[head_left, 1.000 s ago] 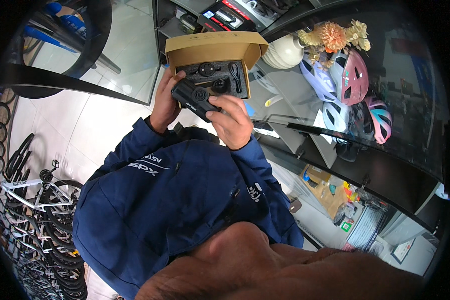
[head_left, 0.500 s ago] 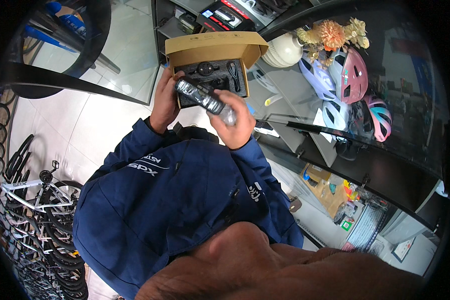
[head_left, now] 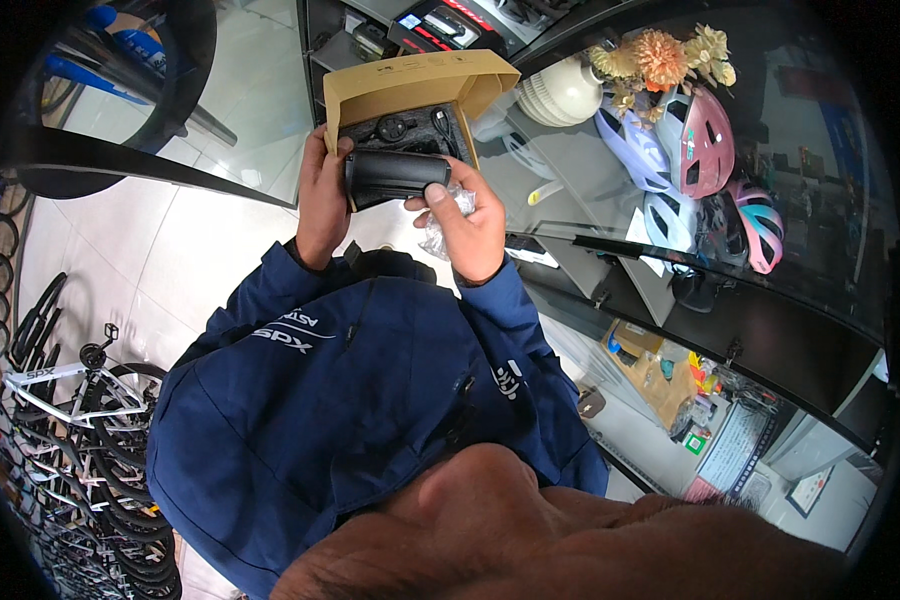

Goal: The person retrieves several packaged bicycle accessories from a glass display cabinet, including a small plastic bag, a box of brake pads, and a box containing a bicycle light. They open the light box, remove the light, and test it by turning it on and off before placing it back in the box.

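An open brown cardboard box (head_left: 370, 108) with its lid up sits in front of me. Grey foam lines it, holding a round black mount (head_left: 391, 128) and a coiled black cable (head_left: 441, 126). My left hand (head_left: 320, 205) is closed on the box's left side, its thumb close to the end of a black oblong device (head_left: 395, 175), which looks like a bike light. Over the box's near edge, my right hand (head_left: 472, 225) grips that device by its right end. Crumpled clear plastic wrap (head_left: 437, 238) is also tucked in the right hand's fingers.
On the right, a glass-topped cabinet holds several helmets (head_left: 705, 145); a white vase (head_left: 560, 92) with flowers stands beside the box. A black-and-red package (head_left: 450, 25) lies behind it. Bicycles (head_left: 80, 395) line the left, and a dark-framed glass panel (head_left: 260, 100) stands near my left hand.
My right hand has turned the device from a slant to nearly level, showing a plain black side. The plastic wrap now bunches below my right fingers. The box has shifted slightly left.
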`<state>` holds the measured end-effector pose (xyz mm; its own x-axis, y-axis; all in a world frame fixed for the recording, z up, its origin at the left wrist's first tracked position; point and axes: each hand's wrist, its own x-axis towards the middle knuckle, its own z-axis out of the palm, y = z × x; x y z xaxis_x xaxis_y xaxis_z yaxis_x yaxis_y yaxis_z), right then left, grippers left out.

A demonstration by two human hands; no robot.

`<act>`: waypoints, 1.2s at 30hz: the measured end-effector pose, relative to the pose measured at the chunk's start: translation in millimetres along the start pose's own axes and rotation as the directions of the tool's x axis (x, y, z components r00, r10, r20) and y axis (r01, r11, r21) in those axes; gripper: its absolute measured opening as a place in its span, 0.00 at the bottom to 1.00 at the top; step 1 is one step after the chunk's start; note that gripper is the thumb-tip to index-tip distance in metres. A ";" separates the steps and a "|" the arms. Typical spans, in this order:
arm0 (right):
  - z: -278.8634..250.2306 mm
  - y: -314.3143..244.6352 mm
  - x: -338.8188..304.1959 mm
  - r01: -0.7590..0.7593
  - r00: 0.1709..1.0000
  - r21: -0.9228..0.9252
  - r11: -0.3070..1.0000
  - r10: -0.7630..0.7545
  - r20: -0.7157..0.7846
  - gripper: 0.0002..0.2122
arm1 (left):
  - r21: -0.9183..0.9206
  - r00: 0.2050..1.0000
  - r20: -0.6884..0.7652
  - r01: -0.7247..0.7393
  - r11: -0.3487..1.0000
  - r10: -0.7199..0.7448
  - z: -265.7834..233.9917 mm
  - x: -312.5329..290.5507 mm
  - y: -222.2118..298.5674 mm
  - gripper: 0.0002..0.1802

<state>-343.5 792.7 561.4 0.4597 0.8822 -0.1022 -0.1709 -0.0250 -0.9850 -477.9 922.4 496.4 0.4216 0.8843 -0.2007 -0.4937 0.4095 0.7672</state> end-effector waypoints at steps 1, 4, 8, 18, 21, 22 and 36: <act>-0.2 -0.7 0.5 0.008 1.000 0.013 1.000 -0.008 0.016 0.21 | -0.010 1.000 0.006 0.001 1.000 -0.001 -1.3 -0.1 -0.8 0.15; -0.6 -2.5 1.3 0.012 0.999 0.029 1.000 -0.013 0.040 0.23 | -0.020 1.000 0.009 -0.005 1.000 0.005 -4.9 0.1 -3.3 0.14; -1.2 -3.2 1.8 -0.003 1.000 0.001 1.000 0.003 0.030 0.24 | 0.009 1.000 0.011 -0.023 1.000 0.023 -7.9 2.7 -6.9 0.12; -3.7 -5.2 8.1 -0.083 0.996 0.076 0.994 0.084 -0.012 0.23 | 0.114 1.000 -0.026 -0.003 0.994 0.006 -1.8 2.5 -10.9 0.14; -1.4 -5.7 8.5 -0.037 0.999 -0.014 0.999 0.037 -0.004 0.25 | 0.130 1.000 -0.026 0.003 0.992 0.001 1.1 3.2 -10.9 0.16; -0.9 -5.8 8.9 -0.039 0.999 -0.015 0.999 0.039 -0.007 0.26 | 0.135 1.000 -0.019 0.002 0.991 0.001 1.4 3.5 -10.7 0.16; -8.2 -2.9 14.8 -0.070 0.998 -0.041 0.997 0.069 -0.011 0.23 | 0.174 1.000 -0.002 -0.004 0.985 0.005 6.5 6.6 -7.8 0.21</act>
<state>-329.0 802.0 561.6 0.4563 0.8731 -0.1715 -0.1662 -0.1058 -0.9804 -466.3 923.6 493.1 0.4181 0.8866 -0.1980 -0.3556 0.3603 0.8624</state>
